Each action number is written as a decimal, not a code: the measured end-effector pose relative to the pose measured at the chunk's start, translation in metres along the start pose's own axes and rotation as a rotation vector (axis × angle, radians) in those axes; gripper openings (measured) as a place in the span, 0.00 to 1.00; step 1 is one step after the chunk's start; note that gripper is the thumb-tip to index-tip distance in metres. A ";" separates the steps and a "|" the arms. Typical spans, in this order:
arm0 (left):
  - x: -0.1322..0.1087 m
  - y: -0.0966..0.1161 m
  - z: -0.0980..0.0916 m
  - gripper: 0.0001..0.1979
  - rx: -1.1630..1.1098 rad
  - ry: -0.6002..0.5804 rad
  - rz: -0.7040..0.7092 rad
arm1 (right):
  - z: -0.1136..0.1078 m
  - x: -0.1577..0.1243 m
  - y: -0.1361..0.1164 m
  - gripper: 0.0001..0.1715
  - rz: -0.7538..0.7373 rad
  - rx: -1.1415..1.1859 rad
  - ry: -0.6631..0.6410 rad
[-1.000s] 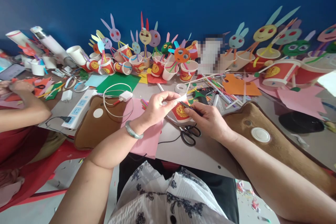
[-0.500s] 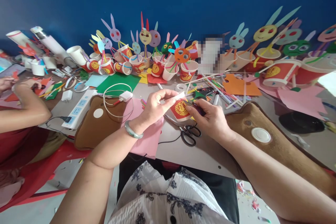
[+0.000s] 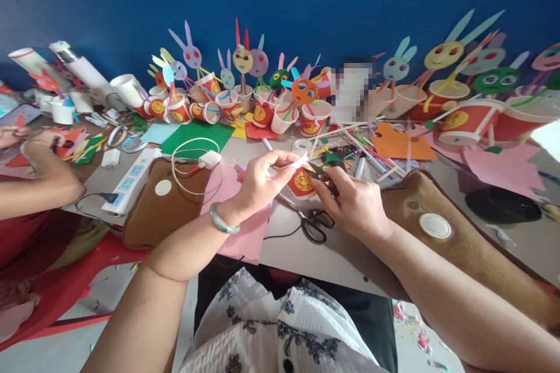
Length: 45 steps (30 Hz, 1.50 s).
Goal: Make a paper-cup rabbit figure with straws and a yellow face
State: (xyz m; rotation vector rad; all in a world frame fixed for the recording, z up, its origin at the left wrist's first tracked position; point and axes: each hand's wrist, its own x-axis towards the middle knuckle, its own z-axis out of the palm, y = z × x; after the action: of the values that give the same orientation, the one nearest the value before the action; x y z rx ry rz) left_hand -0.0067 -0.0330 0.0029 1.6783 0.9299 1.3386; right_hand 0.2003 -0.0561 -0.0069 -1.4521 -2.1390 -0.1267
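The left hand (image 3: 262,178) pinches the white rim of a red paper cup (image 3: 301,182) between thumb and fingertips, holding it tilted just above the table (image 3: 332,256), in front of the person and close to the near edge. The right hand (image 3: 352,203) is closed around a small dark tool (image 3: 315,172), whose tip meets the cup's rim next to the left fingers; I cannot tell exactly what kind of tool it is. A pale bangle (image 3: 224,219) sits on the left wrist, which hovers over a sheet of pink paper (image 3: 247,232). Black-handled scissors (image 3: 315,225) lie on the table just below the hands. A brown pad (image 3: 160,207) with a coiled white cable (image 3: 195,157) lies to the left, beside a power strip (image 3: 129,182). Paper rabbits in cups (image 3: 262,102) line the back of the table. Another person's arm (image 3: 41,183) rests at the far left.
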 end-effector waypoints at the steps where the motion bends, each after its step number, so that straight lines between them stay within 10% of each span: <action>1: -0.001 0.000 0.001 0.09 -0.003 -0.007 -0.003 | 0.000 0.000 0.000 0.25 -0.001 -0.009 0.003; 34: 0.008 0.004 -0.006 0.08 -0.131 0.045 -0.134 | -0.005 0.001 0.000 0.22 -0.132 -0.037 0.084; 45: 0.007 0.003 -0.008 0.08 -0.120 -0.027 -0.106 | -0.007 0.002 -0.003 0.20 -0.013 0.171 -0.088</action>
State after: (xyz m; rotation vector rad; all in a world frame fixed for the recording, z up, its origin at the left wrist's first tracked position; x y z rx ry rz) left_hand -0.0135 -0.0270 0.0095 1.5318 0.8925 1.2725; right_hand 0.2003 -0.0584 0.0005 -1.3678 -2.1712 0.1146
